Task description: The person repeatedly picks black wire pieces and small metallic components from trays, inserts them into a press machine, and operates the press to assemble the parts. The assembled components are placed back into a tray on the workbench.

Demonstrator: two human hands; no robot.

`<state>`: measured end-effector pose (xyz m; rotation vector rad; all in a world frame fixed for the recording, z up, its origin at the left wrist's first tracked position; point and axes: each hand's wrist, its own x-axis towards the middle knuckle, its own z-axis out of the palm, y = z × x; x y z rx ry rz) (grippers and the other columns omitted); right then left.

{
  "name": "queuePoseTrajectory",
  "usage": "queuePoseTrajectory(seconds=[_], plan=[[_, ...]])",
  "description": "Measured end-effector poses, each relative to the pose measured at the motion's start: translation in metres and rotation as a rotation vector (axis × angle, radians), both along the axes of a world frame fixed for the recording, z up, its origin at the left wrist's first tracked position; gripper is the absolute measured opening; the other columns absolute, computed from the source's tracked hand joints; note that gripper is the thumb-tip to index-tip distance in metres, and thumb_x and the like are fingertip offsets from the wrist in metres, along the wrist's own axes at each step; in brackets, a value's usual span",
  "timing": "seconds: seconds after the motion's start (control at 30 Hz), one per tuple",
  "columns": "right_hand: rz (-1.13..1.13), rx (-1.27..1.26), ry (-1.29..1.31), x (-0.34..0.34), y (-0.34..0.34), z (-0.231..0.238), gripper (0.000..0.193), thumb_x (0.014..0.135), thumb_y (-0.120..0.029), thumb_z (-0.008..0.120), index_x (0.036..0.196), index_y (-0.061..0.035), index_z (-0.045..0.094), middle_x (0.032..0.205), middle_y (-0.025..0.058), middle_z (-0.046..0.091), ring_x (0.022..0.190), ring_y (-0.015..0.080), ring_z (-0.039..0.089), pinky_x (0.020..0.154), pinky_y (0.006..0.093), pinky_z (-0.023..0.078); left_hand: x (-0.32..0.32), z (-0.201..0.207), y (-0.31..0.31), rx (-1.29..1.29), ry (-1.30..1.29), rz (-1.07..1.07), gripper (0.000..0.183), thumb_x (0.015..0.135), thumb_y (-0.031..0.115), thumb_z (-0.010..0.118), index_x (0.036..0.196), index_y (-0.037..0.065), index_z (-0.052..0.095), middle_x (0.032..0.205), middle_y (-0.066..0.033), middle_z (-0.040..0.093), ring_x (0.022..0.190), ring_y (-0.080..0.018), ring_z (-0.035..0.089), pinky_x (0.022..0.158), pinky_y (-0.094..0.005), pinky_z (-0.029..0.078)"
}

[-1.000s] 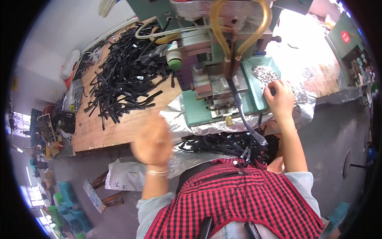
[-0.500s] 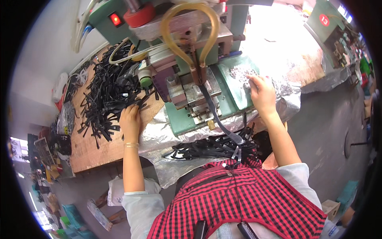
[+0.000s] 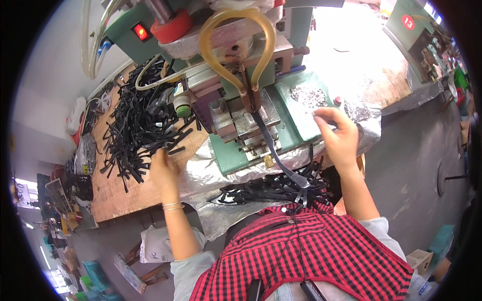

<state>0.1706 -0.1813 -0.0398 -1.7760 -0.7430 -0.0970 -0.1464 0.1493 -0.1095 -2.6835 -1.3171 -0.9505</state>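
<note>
My left hand (image 3: 164, 175) is over the wooden table at the near edge of a heap of black strips (image 3: 143, 123). Its fingers are blurred, and I cannot make out whether a strip is between them. On the other side of the press machine (image 3: 246, 113), my right hand (image 3: 342, 138) has thumb and forefinger brought together in a pinch. Whatever is at those fingertips is too small to name. Just beyond them, small shiny pieces (image 3: 307, 95) lie scattered on a green plate (image 3: 307, 128). A long black strap (image 3: 271, 143) hangs from the machine's middle down toward my lap.
More black strips (image 3: 261, 188) lie on foil (image 3: 201, 170) along the table's front edge. A yellowish hose (image 3: 203, 37) loops down over the machine. A red-lit switch (image 3: 141, 32) is at its upper left. To the far right stands another green machine (image 3: 409, 32).
My left hand has drawn back from the strips toward me. My right hand has pulled back from the shiny pieces toward me and slightly right, fingers now pinched.
</note>
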Motion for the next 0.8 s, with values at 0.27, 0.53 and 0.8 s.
queuePoseTrajectory(seconds=[0.27, 0.53, 0.8], plan=[[0.237, 0.234, -0.145, -0.015, 0.088, 0.029, 0.013, 0.093, 0.004, 0.066, 0.105, 0.0022, 0.069, 0.096, 0.0091, 0.073, 0.094, 0.0189, 0.072, 0.087, 0.032, 0.055, 0.072, 0.01, -0.017, -0.302, -0.677, -0.218, 0.015, 0.109, 0.014, 0.058, 0.107, -0.001, 0.062, 0.096, -0.0114, 0.07, 0.08, -0.0212, 0.068, 0.071, -0.0309, 0.055], [0.475, 0.474, 0.437, -0.048, 0.099, 0.042, 0.029, 0.101, 0.002, 0.055, 0.13, 0.004, 0.053, 0.119, 0.0167, 0.07, 0.116, 0.0217, 0.068, 0.103, 0.0334, 0.051, 0.105, 0.174, -0.112, -0.287, -1.05, -0.813, 0.016, 0.11, 0.011, 0.054, 0.101, -0.002, 0.055, 0.093, -0.0179, 0.072, 0.065, -0.0149, 0.064, 0.056, -0.025, 0.053], [0.507, 0.368, 0.495, -0.05, 0.095, 0.052, 0.049, 0.099, 0.002, 0.055, 0.147, 0.0041, 0.045, 0.124, 0.0187, 0.073, 0.114, 0.0216, 0.069, 0.104, 0.0321, 0.05, 0.132, 0.191, -0.099, -0.281, -0.972, -0.803, 0.019, 0.109, 0.013, 0.06, 0.102, -0.005, 0.058, 0.093, -0.0173, 0.074, 0.067, -0.0171, 0.07, 0.059, -0.0241, 0.057]])
